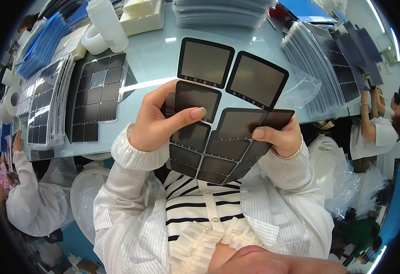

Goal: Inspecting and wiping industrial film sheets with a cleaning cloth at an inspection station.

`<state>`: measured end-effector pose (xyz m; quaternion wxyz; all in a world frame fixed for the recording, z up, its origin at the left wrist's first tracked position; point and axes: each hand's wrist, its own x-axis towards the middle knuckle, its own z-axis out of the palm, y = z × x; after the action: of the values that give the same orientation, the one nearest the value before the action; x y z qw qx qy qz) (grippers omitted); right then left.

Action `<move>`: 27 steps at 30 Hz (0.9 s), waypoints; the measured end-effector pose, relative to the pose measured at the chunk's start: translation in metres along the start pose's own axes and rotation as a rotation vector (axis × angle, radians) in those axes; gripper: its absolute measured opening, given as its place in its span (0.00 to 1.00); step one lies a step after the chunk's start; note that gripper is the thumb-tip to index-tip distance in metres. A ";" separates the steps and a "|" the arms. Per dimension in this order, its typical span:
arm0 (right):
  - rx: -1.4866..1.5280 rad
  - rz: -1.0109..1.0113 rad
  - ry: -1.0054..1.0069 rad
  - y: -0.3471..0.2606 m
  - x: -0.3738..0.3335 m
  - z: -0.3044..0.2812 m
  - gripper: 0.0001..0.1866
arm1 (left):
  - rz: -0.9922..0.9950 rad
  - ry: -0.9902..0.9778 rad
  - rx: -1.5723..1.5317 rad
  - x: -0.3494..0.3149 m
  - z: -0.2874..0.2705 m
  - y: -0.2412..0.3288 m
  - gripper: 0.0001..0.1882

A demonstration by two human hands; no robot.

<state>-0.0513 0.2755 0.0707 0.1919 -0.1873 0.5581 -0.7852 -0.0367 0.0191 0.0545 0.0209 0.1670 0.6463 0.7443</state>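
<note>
Both hands are raised above the table's near edge, around a set of dark, glossy rectangular panels (229,148) with rounded corners. They appear to sit in rows on a thin sheet that bends down toward my chest. My left hand (156,118) is closed on the sheet's left side, its thumb across one panel. On the other side, my right hand (282,137) pinches the right part, where a panel overlaps its neighbour at an angle. Two upper panels, a left one (206,64) and a tilted right one (258,81), show beyond the hands; whether they join the sheet I cannot tell.
On the glass-topped table (154,50), a panel sheet (97,96) and a sheet stack (44,102) lie left. Another tall stack (321,64) stands right. A white bottle (106,23) and tape roll (94,40) are at the back left. Co-workers sit on both sides.
</note>
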 end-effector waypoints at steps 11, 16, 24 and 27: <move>-0.112 0.089 -0.026 0.002 0.022 0.018 0.10 | 0.253 0.341 0.404 -0.017 -0.008 -0.002 0.40; -0.099 0.188 -0.103 0.011 0.041 0.029 0.09 | 0.348 0.559 0.679 -0.044 -0.021 0.000 0.35; -0.035 0.289 -0.279 0.013 0.073 0.047 0.14 | -0.080 0.409 0.114 -0.054 -0.019 0.018 0.20; 0.039 0.365 -0.207 0.019 0.085 0.049 0.14 | -0.060 0.463 0.081 -0.050 -0.015 0.014 0.15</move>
<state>-0.0976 0.1865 0.0744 0.3907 -0.1588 0.5447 -0.7248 0.0094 -0.0097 0.0556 -0.1126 -0.0266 0.6678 0.7353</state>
